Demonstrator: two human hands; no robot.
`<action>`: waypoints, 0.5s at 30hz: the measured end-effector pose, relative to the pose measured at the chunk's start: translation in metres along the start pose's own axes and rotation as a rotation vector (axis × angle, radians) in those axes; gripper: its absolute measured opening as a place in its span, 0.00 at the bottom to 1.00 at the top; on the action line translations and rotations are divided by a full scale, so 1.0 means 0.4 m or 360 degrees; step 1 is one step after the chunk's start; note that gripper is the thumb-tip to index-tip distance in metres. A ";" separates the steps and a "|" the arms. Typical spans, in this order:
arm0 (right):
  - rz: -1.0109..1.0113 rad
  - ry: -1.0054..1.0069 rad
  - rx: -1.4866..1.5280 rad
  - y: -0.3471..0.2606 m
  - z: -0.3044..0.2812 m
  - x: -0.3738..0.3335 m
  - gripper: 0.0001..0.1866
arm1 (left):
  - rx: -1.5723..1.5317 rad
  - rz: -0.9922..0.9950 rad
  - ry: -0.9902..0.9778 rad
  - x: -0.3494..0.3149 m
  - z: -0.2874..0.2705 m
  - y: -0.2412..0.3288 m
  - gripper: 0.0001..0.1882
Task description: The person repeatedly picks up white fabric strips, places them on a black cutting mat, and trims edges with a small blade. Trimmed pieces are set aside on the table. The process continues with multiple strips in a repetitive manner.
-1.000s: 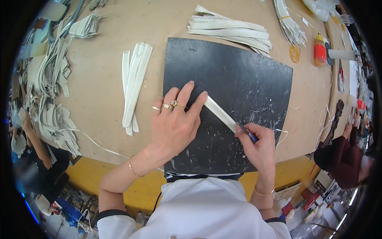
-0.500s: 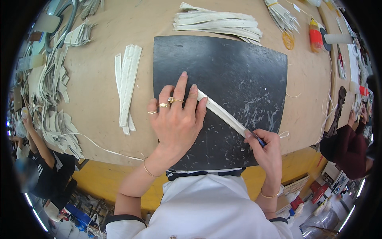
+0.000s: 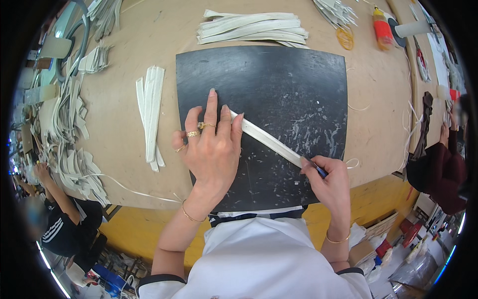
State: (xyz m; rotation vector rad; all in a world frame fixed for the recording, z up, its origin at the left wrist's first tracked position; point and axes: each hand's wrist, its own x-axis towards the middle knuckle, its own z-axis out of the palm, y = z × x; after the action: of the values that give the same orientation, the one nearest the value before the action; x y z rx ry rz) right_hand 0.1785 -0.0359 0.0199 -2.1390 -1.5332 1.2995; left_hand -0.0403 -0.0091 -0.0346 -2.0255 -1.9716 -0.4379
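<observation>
A narrow white strip (image 3: pixel 271 141), folded or seamed along its length, lies slantwise on a scuffed black mat (image 3: pixel 269 70). My left hand (image 3: pixel 211 152) rests flat on the mat, fingers spread. Its index finger and thumb are at the strip's upper left end, holding it down. At the lower right end, my right hand (image 3: pixel 327 179) is closed, with its thumb on the strip. A slim dark blue tool (image 3: pixel 320 172) shows between its thumb and fingers; most of it is hidden, and I cannot tell its kind.
Left of the mat lie a few white strips (image 3: pixel 152 114); beyond it is a larger pile (image 3: pixel 254 28). Cut pieces (image 3: pixel 69 119) heap at the table's left. A red bottle with a yellow cap (image 3: pixel 382 31) stands at the far right. People work on both sides.
The whole view has shifted slightly, so the mat and table appear further left. Both hands and the strip keep nearly the same places on the mat.
</observation>
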 end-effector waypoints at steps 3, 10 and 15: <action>-0.0021 0.0025 -0.0038 0.003 0.004 0.000 0.14 | 0.0033 -0.0001 0.0000 0.004 0.000 0.004 0.13; 0.0023 0.0063 -0.0196 -0.006 0.006 0.000 0.11 | 0.0025 -0.0142 -0.0136 0.007 -0.014 0.023 0.14; 0.0026 0.0058 -0.0218 -0.009 0.004 -0.003 0.10 | -0.0087 -0.0373 -0.0048 0.002 -0.018 -0.006 0.22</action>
State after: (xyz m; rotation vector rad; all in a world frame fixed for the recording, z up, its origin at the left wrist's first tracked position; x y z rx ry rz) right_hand 0.1748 -0.0358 0.0217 -2.2486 -1.6375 1.1849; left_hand -0.0426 -0.0113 -0.0275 -1.8479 -2.2495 -0.5197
